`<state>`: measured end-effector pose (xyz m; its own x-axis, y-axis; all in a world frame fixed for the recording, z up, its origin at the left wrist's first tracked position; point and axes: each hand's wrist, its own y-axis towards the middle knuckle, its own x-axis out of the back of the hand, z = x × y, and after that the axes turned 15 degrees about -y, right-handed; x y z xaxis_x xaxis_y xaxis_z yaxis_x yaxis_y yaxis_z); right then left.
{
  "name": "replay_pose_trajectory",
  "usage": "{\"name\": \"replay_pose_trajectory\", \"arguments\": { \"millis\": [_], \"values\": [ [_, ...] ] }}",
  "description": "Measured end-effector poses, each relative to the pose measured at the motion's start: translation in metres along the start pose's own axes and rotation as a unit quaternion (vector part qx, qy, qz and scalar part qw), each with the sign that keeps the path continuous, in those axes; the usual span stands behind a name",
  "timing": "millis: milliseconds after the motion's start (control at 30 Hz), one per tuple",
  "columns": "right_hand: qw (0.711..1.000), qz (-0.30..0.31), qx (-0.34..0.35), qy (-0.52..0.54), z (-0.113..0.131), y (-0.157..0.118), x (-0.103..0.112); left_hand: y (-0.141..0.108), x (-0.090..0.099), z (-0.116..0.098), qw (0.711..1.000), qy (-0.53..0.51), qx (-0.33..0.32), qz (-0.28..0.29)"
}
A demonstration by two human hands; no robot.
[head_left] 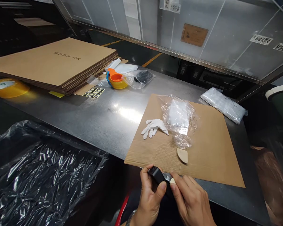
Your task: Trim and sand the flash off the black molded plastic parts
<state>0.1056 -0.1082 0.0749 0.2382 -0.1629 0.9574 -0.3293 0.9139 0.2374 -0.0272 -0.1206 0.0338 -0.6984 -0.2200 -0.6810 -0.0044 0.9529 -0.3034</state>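
Just off the near edge of a cardboard sheet, my left hand grips a glossy black part between thumb and fingers. My right hand is closed in a pinch on a small cream-coloured piece, which meets the black part's right end. The lower side of the black part is hidden by my hands. A beige, rounded wedge-shaped pad lies on the cardboard just beyond my right hand. Farther back on it are a white glove and a clear plastic bag with white contents.
Flattened cardboard is stacked at the back left, beside a yellow tape roll. Orange and yellow rings and a sticker sheet lie nearby. Black plastic film fills the lower left. A wrapped white packet rests back right.
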Motion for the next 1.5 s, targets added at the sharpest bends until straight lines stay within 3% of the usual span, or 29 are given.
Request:
{"name": "replay_pose_trajectory", "arguments": {
  "millis": [500,900,1000,1333,1433,1500],
  "values": [
    [1.000,0.012,-0.004,-0.006,-0.003,-0.005,-0.005,0.001,-0.002,0.000,1.000,-0.004,-0.005,-0.019],
    [0.988,0.069,-0.113,0.079,-0.004,-0.001,-0.019,0.003,0.002,0.006,0.999,-0.002,-0.009,-0.047],
    [0.973,0.088,-0.154,0.146,-0.009,0.002,-0.019,0.003,-0.001,0.004,0.999,-0.015,-0.005,-0.043],
    [0.920,0.189,-0.159,0.303,-0.010,0.014,-0.010,0.002,0.001,0.003,0.999,-0.022,0.027,-0.034],
    [0.888,0.214,-0.158,0.374,-0.009,0.024,-0.013,-0.001,0.002,0.003,0.998,-0.024,0.052,-0.003],
    [0.847,0.239,-0.157,0.448,-0.008,0.031,-0.017,-0.002,0.002,0.003,0.997,-0.036,0.061,0.013]
  ]
}}
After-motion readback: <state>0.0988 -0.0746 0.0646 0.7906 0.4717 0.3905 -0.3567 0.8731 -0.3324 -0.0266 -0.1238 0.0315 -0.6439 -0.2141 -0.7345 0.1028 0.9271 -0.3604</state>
